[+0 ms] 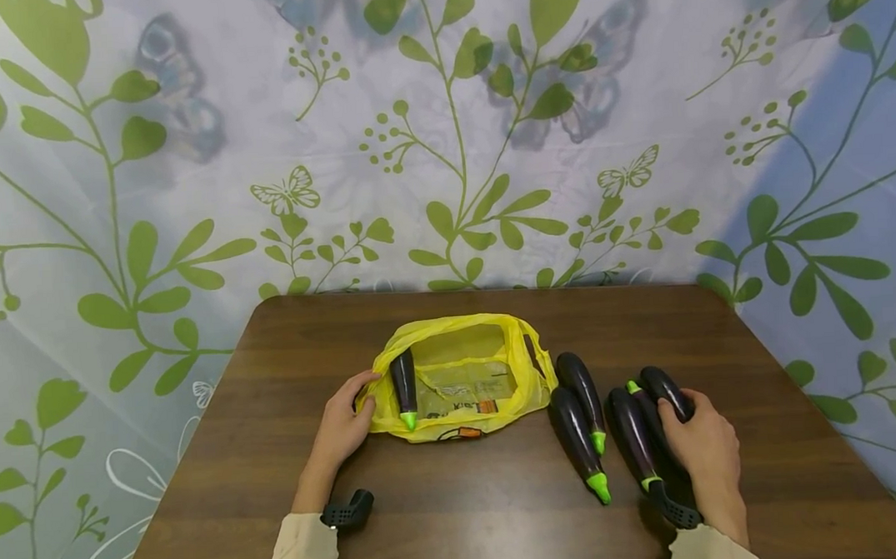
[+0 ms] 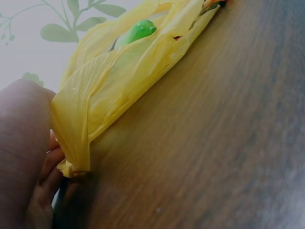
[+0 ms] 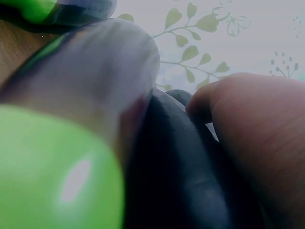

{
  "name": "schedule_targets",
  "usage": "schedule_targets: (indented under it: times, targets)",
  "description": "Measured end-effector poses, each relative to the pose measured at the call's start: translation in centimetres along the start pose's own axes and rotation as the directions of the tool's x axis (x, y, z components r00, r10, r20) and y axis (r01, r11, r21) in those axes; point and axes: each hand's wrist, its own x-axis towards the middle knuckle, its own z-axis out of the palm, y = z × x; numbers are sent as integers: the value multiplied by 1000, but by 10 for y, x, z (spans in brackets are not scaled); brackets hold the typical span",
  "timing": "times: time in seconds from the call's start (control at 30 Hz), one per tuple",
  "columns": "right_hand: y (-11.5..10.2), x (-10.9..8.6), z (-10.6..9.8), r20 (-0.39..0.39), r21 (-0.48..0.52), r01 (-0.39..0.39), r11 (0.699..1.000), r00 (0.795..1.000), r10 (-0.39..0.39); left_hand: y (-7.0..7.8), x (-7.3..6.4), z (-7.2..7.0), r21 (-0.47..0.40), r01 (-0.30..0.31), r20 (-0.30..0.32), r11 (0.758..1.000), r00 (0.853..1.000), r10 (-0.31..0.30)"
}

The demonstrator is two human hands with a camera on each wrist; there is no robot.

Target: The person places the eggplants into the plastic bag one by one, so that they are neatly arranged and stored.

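Note:
On the table a yellow plastic bag (image 1: 531, 376) lies with its mouth open toward me, and one eggplant (image 1: 403, 386) with a green tip is inside at the left. My left hand (image 1: 344, 422) holds the bag's left edge; in the left wrist view the bag's film (image 2: 112, 95) runs between thumb and fingers. At the right, my right hand (image 1: 709, 451) grips a dark eggplant (image 1: 665, 391), thumb on its near side. Another eggplant (image 1: 631, 434) lies just left of it, and a green tip (image 1: 633, 386) pokes out between them. The right hand's fingertips are partly hidden.
Two more eggplants (image 1: 572, 424) lie side by side against the bag's right side, green tips toward me. The brown wooden table (image 1: 457, 496) ends at a leaf-patterned cloth backdrop (image 1: 457, 146). Each wrist wears a black camera mount (image 1: 349, 511).

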Motion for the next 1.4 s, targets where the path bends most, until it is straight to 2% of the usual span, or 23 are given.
schedule_targets:
  times: [0.7,1.0,1.23,1.4]
  targets:
    - [2,-1,1,-24,37,-6,999,1000,7,3,-1,0,7,25,7,1000,1000,-25]
    - [-3,-3,0,-116,75,60,995,992,-51,4,-1,-1,-3,10,2,1000,1000,-10]
    - [-4,-4,0,-223,104,132,986,969,-106,5,-1,-1,1,13,-4,1000,1000,-13]
    - [-5,-3,0,-233,104,137,985,966,-110,3,0,-1,-6,-18,-2,1000,1000,18]
